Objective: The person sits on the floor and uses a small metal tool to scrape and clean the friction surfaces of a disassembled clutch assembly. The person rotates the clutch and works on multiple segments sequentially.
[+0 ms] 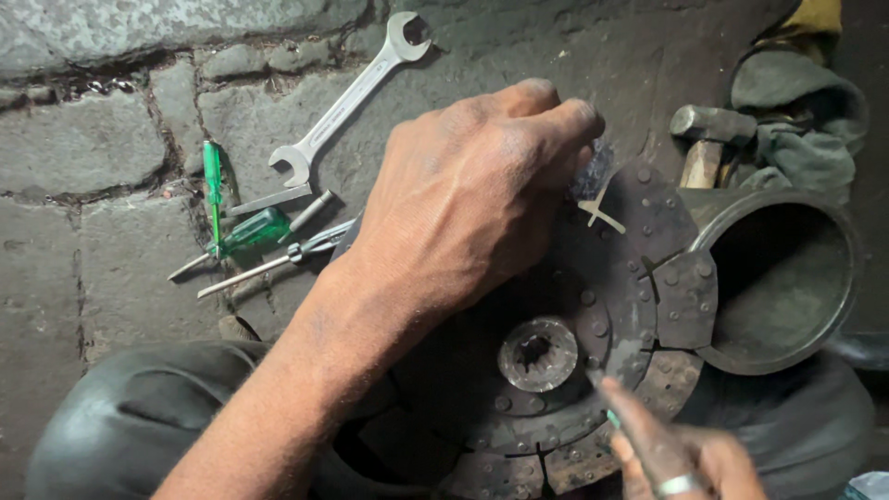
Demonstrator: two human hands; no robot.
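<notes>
Clutch disc (593,315), dark and riveted, lay across our lap over the stone floor (102,157), its splined hub (538,353) facing up. Well left of the disc we noted green-handled screwdrivers (243,231) on the floor, and above them an open-ended spanner (344,100), all within easy reach. Our left hand (472,199) pressed down on the disc's upper edge, fingers curled tight over the rim, apparently to steady it; whether it also pinched something we could not tell. That hand hid much of the disc's left half. Below the hub, our right hand (681,454) gripped a thin tool with a green tip (612,418), point near the hub. Just right of the disc stood a round metal housing (782,278), a hammer (708,134) and rags (801,120) beyond it.
</notes>
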